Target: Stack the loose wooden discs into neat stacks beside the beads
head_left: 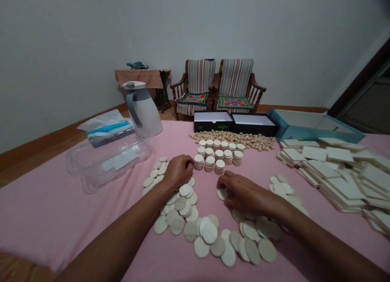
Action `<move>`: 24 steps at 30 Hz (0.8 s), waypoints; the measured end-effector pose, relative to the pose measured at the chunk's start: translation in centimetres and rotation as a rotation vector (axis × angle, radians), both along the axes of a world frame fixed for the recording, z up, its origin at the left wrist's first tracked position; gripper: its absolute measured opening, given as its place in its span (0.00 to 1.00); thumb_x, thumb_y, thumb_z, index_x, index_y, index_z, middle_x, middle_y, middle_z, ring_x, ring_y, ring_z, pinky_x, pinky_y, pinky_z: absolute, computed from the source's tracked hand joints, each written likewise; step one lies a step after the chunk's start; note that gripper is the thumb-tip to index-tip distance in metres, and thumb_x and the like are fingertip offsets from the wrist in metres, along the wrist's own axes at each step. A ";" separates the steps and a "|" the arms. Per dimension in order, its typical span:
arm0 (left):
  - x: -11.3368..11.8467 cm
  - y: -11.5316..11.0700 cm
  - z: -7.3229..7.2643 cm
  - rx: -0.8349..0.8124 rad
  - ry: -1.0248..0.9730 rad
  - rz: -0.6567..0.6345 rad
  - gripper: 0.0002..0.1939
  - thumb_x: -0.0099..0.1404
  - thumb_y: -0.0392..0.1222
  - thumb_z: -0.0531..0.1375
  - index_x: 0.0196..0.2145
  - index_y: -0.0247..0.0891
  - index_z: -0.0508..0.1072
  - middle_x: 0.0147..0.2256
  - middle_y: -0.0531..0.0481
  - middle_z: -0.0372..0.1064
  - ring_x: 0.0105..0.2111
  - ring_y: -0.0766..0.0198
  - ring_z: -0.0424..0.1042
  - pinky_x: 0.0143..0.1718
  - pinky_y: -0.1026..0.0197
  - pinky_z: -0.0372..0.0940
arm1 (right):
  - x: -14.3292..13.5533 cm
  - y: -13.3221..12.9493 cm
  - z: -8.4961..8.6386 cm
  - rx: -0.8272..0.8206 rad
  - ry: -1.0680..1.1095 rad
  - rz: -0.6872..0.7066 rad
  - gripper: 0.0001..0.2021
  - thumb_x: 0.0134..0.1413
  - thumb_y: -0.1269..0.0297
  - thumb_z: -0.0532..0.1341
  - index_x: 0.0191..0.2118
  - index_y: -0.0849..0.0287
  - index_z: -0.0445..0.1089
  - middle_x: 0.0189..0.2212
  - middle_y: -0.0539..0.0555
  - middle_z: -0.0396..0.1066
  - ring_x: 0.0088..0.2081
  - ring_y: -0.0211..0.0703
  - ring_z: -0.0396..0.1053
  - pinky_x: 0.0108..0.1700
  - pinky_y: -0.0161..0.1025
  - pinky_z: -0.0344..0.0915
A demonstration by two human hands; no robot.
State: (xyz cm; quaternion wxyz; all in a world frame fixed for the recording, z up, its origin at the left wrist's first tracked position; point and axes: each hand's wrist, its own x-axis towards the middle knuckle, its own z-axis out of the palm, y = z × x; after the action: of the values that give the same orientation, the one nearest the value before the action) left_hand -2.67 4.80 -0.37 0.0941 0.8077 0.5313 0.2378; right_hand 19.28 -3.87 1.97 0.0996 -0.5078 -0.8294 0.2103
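Observation:
My right hand (243,191) pinches a round wooden disc (222,194) between thumb and fingers, just above the pink cloth. My left hand (179,171) has its fingers curled together beside a short stack of discs (199,162); whether anything is inside them is hidden. Stacked discs (218,154) stand in rows beyond both hands. Loose pale discs (209,232) lie in a curved spread on the near side, running under my left wrist and right forearm.
Small wooden beads (231,138) lie behind the stacks, before two black boxes (213,126). Square wooden tiles (341,186) and a blue box (317,130) are at right. At left are a clear plastic container (111,162), a tissue pack (106,132) and a white jug (148,113).

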 end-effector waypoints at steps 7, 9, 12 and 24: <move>0.0 0.0 -0.1 0.007 -0.009 -0.007 0.13 0.56 0.34 0.54 0.34 0.38 0.78 0.34 0.48 0.76 0.33 0.61 0.73 0.35 0.64 0.62 | 0.2 0.4 1.5 0.128 0.019 -0.047 0.08 0.46 0.71 0.58 0.36 0.59 0.64 0.33 0.54 0.67 0.32 0.41 0.63 0.34 0.36 0.56; 0.0 0.0 -0.1 0.010 -0.009 -0.012 0.13 0.56 0.34 0.54 0.34 0.38 0.78 0.34 0.48 0.76 0.33 0.61 0.73 0.34 0.64 0.62 | 0.4 1.2 2.1 0.212 0.037 -0.116 0.07 0.47 0.70 0.57 0.36 0.59 0.63 0.31 0.53 0.66 0.32 0.40 0.62 0.33 0.36 0.55; 0.0 -0.1 -0.1 0.014 -0.007 -0.010 0.13 0.56 0.34 0.54 0.34 0.38 0.77 0.35 0.48 0.76 0.33 0.62 0.73 0.35 0.64 0.62 | 0.4 2.7 2.4 0.311 0.040 -0.207 0.07 0.46 0.69 0.57 0.35 0.59 0.62 0.32 0.53 0.65 0.31 0.40 0.61 0.32 0.35 0.53; 0.0 -0.1 -0.2 0.018 -0.010 -0.009 0.13 0.56 0.34 0.54 0.34 0.37 0.78 0.34 0.48 0.76 0.33 0.61 0.73 0.34 0.63 0.62 | 0.9 4.2 1.6 0.334 0.035 -0.286 0.05 0.49 0.66 0.58 0.34 0.60 0.65 0.30 0.53 0.67 0.29 0.39 0.62 0.30 0.35 0.53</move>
State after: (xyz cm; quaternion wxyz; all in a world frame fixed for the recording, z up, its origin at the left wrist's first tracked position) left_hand -2.71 4.73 -0.56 0.0904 0.8097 0.5250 0.2460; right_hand 20.22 0.29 3.55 0.2254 -0.5929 -0.7706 0.0623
